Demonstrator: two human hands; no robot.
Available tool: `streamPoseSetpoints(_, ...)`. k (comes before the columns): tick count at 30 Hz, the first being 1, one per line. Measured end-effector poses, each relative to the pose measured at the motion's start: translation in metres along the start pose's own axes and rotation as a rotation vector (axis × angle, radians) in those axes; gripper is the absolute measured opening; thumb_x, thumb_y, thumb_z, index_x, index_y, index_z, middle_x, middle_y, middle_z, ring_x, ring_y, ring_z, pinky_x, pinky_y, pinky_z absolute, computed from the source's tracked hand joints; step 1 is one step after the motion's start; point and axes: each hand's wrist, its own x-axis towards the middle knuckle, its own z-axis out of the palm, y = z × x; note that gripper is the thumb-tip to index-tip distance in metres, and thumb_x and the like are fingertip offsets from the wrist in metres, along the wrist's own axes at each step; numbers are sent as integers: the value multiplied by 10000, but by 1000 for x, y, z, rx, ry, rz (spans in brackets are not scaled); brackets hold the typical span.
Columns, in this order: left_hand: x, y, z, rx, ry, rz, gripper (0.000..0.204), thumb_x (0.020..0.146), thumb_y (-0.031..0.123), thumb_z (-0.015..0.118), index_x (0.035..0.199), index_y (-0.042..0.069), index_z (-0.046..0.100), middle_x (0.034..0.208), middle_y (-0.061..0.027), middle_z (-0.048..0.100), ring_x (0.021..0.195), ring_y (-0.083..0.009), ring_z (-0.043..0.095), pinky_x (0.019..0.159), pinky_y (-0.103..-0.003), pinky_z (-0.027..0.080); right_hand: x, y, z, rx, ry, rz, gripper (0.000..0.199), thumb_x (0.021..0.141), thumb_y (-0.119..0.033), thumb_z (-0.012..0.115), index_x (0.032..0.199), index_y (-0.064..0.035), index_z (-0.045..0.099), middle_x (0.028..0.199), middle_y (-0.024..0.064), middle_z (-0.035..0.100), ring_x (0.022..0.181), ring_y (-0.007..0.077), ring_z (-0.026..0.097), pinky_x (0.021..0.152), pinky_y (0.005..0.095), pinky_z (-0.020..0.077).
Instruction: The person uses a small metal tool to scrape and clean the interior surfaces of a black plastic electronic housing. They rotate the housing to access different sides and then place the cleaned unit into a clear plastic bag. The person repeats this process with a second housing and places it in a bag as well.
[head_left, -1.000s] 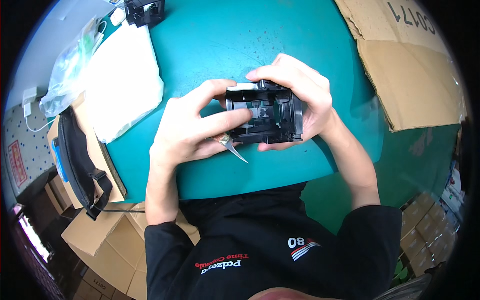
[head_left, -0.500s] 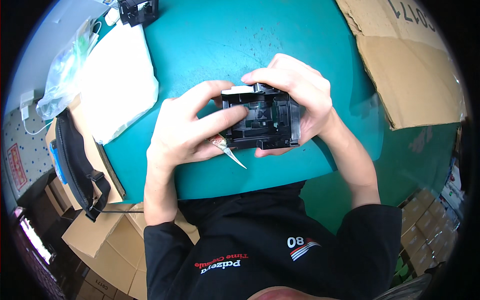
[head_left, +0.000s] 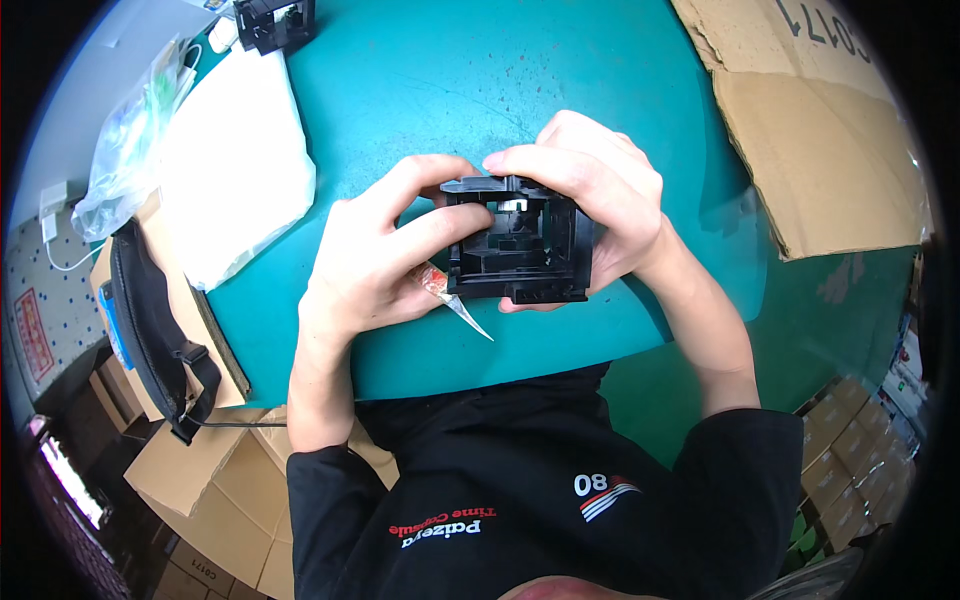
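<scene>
Head view shows me both hands closed around a black plastic frame (head_left: 520,240), a boxy open moulding held just above the green worktop (head_left: 420,80) near its front edge, right in front of my chest. My left hand (head_left: 375,260) grips the frame's left side, thumb arched over the top edge and forefinger laid across the opening, while its lower fingers pinch a small knife (head_left: 455,298) with a reddish handle and a pale blade that points down toward the front edge. My right hand (head_left: 600,205) wraps the frame's right side, fingers curled together over the top rim and pressing on it. As far as I can judge, the work on this frame is midway: it is gripped and under inspection or trimming, the blade is off the plastic, and nothing yet says it is finished. A second black frame (head_left: 272,22) sits at the far left corner, beside a white folded bag (head_left: 235,165) and a clear plastic bag (head_left: 130,140) on the left edge; brown cardboard (head_left: 820,130) covers the far right corner. Against the frame a second earlier, the piece has turned so its open face looks more squarely up at me, my left thumb has lifted higher over the top, and the knife has tucked closer under the palm.
</scene>
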Motion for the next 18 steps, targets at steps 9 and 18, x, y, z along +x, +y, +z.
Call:
streamPoseSetpoints(9,-1,-5,3,-131,152,106,342,776,285,793,1026,53,768,1214,-194,674,851,-277,710,725,-337,593,0,0,-1,-14,69,-21,707,588,-348,959,1122,41,704,914,104,711,661,233,628,573,319,511)
streamPoseSetpoints(18,5,1,6,9,156,64,355,718,161,777,1054,59,729,1203,-153,678,840,-258,717,702,-328,606,1,-2,0,-44,49,-34,679,614,-339,953,1128,29,706,821,77,661,632,219,600,544,313,491)
